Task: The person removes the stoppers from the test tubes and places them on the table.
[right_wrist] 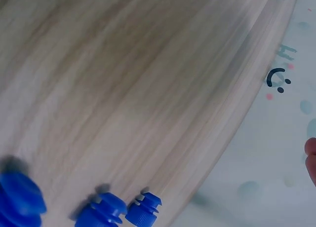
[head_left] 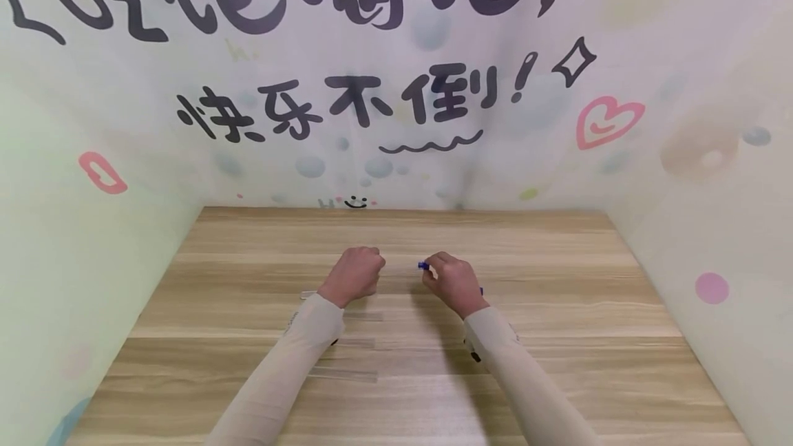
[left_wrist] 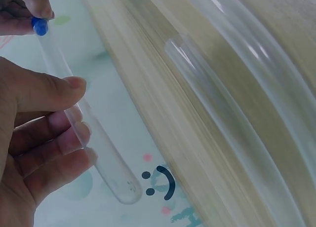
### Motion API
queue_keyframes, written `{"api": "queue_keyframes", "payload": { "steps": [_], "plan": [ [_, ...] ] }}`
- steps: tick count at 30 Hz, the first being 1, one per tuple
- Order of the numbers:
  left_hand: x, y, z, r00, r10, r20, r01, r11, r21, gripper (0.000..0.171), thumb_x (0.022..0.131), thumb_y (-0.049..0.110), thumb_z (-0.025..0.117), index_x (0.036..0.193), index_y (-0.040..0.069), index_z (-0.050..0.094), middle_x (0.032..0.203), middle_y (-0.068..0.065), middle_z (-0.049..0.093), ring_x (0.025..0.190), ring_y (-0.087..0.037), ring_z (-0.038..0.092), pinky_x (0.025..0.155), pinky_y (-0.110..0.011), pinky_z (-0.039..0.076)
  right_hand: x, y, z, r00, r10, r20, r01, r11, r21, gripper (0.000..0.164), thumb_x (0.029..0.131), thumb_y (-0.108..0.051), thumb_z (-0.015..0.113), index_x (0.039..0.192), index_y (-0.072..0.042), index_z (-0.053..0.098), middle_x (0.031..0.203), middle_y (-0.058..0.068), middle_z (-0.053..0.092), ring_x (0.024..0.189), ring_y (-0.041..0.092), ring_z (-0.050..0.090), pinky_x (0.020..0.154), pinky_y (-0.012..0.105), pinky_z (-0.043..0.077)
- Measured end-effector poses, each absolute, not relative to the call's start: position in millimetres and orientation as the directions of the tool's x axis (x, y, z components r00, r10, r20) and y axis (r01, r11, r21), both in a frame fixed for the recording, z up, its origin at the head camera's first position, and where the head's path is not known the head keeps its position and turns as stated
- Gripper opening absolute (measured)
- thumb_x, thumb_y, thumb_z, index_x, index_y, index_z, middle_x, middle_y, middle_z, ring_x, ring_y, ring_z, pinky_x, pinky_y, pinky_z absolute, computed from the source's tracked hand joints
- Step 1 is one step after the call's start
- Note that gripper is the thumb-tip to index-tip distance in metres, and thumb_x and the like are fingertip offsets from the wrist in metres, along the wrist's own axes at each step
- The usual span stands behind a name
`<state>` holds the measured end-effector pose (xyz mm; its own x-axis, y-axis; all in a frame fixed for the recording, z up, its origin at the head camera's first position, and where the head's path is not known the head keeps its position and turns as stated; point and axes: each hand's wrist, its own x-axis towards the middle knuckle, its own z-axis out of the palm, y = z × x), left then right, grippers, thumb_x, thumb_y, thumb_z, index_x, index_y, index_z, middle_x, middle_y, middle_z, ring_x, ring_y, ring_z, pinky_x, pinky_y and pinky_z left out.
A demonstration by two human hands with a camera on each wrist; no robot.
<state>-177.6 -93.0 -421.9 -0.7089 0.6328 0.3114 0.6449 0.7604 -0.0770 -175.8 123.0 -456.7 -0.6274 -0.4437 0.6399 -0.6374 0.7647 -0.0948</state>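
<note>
My left hand (head_left: 354, 274) holds a clear test tube (left_wrist: 106, 158) between thumb and fingers; its rounded, sealed end shows below the hand in the left wrist view. My right hand (head_left: 455, 284) pinches a small blue cap (head_left: 423, 265) in its fingertips. In the left wrist view the cap lines up with the tube's upper end; whether it is seated in the mouth I cannot tell. Both hands are raised above the wooden table (head_left: 526, 391). Only fingertips (right_wrist: 311, 160) of the right hand show at the right wrist view's edge.
Several more clear tubes (head_left: 343, 374) lie on the table by my left forearm, partly hidden by it. Several loose blue caps (right_wrist: 143, 209) stand on the table under my right arm. A printed wall (head_left: 372, 177) borders the table's back edge.
</note>
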Motion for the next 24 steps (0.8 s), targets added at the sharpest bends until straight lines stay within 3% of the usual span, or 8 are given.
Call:
{"api": "queue_keyframes", "payload": {
  "steps": [11, 24],
  "plan": [
    [-180.0, -94.4, -421.7, -0.691, 0.651, 0.314, 0.621, 0.757, -0.204, 0.02, 0.069, -0.007, 0.067, 0.06, 0.011, 0.062, 0.06, 0.0, 0.053, 0.054, -0.014, 0.054, 0.046, -0.027, 0.046, -174.5, 124.4, -453.9, -0.615, -0.518, 0.595, -0.677, 0.733, -0.062, 0.015, 0.068, 0.002, 0.077, 0.08, -0.003, 0.07, 0.081, 0.006, 0.071, 0.068, 0.015, 0.069, 0.059, 0.024, 0.055],
    [-180.9, -97.3, -425.0, -0.685, 0.63, 0.366, 0.608, 0.771, -0.189, 0.019, 0.072, -0.008, 0.064, 0.065, 0.009, 0.067, 0.063, -0.003, 0.058, 0.055, -0.016, 0.056, 0.045, -0.028, 0.048, -176.9, 125.9, -451.5, -0.673, -0.47, 0.571, -0.636, 0.762, -0.123, 0.013, 0.071, -0.003, 0.077, 0.082, -0.003, 0.069, 0.081, 0.007, 0.071, 0.064, 0.014, 0.067, 0.055, 0.023, 0.053]
  ]
}}
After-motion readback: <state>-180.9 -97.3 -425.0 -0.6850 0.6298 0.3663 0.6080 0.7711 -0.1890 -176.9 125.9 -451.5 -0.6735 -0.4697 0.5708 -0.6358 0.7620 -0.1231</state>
